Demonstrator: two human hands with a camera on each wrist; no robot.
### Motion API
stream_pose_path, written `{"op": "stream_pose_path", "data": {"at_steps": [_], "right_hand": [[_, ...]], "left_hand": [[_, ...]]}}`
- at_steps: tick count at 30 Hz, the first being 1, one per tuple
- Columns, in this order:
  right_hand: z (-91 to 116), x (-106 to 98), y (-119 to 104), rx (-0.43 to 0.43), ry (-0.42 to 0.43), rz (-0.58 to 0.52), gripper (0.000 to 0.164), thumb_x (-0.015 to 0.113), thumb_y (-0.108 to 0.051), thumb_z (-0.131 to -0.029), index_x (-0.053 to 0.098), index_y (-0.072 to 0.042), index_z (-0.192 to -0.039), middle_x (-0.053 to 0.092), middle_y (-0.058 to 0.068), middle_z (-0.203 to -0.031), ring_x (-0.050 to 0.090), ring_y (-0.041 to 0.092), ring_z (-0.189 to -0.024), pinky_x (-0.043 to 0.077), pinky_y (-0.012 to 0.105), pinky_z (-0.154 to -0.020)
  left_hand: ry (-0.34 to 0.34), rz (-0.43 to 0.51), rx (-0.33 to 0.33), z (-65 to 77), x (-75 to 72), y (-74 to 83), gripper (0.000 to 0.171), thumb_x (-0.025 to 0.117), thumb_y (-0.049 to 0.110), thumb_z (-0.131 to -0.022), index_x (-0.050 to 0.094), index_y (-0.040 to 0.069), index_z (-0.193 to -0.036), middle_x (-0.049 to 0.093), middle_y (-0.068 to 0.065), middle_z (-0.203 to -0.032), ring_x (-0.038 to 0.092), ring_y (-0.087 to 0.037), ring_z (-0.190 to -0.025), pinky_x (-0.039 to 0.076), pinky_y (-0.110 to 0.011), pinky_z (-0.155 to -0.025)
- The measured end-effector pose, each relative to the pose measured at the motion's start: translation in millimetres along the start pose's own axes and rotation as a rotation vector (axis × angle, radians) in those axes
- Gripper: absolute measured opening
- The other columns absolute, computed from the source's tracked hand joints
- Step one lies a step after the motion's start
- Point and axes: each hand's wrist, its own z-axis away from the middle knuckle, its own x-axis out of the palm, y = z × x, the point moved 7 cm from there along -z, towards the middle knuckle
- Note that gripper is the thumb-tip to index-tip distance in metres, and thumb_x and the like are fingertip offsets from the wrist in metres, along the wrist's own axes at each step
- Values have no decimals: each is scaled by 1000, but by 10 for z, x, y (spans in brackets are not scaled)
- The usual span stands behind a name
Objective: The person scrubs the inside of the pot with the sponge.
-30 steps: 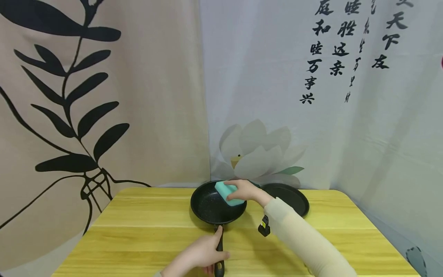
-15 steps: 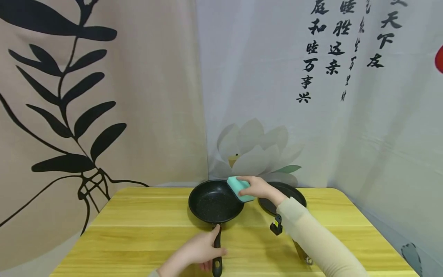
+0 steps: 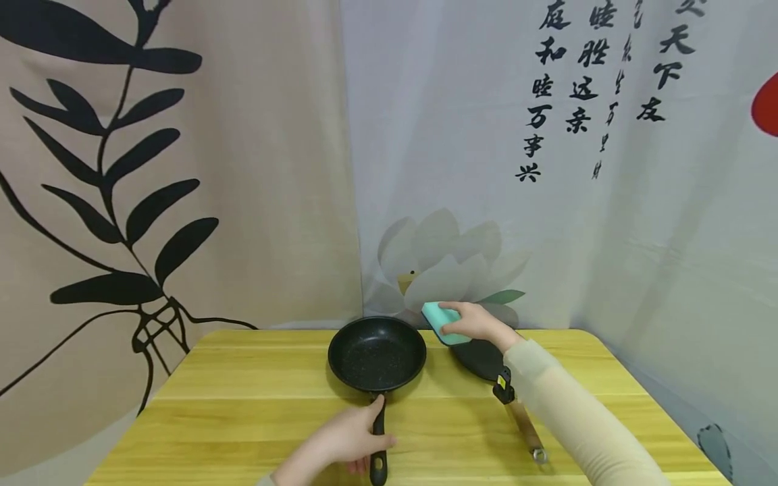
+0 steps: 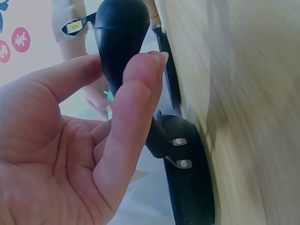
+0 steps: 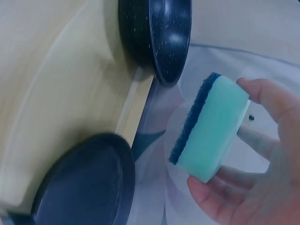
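Observation:
A black frying pan [image 3: 377, 354] sits near the middle of the table, its handle [image 3: 378, 466] toward me. My left hand [image 3: 343, 435] grips that handle; in the left wrist view the fingers [image 4: 126, 126] curl around it. My right hand [image 3: 477, 324] pinches a mint-green sponge [image 3: 442, 322] with a dark scouring layer, held in the air to the right of the pan. In the right wrist view the sponge [image 5: 211, 129] is apart from both pans. Below the right hand lies a flat black pan [image 3: 480, 359], partly hidden by the hand and sleeve.
The flat pan's wooden handle [image 3: 525, 425] points toward the table's front right. A wood-grain table [image 3: 243, 405] carries both pans. Behind it hangs a printed curtain [image 3: 292, 169] with leaves, a flower and writing. A small black device [image 3: 503, 386] is at the right wrist.
My right hand has lifted the sponge out of the frying pan and carried it right, over toward the flat pan. The left hand keeps its grip on the frying pan's handle.

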Motion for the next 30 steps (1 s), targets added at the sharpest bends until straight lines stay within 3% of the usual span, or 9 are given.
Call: {"op": "stream_pose_path", "data": {"at_steps": [12, 20, 30], "right_hand": [[53, -276, 427, 90, 49, 66, 71, 68, -34, -85, 43, -10, -147, 45, 26, -142, 51, 30, -95, 43, 40, -72], [209, -415, 677, 84, 65, 89, 72, 66, -32, -84, 42, -2, -146, 43, 32, -139, 50, 33, -93, 42, 40, -71], [336, -533, 1103, 183, 71, 129, 73, 67, -27, -85, 40, 2, -146, 39, 33, -142, 47, 46, -117, 45, 50, -82]], "left_hand": [[19, -19, 24, 13, -25, 22, 80, 68, 28, -91, 27, -11, -147, 58, -2, -48, 57, -18, -38, 51, -40, -38], [7, -8, 35, 8, -17, 49, 75, 68, 23, -91, 30, -14, -145, 59, -3, -49, 58, -17, -40, 51, -42, -39], [-3, 2, 30, -1, -11, 11, 74, 67, 23, -92, 30, -14, -145, 59, -3, -49, 58, -17, -40, 51, -42, -40]]}}
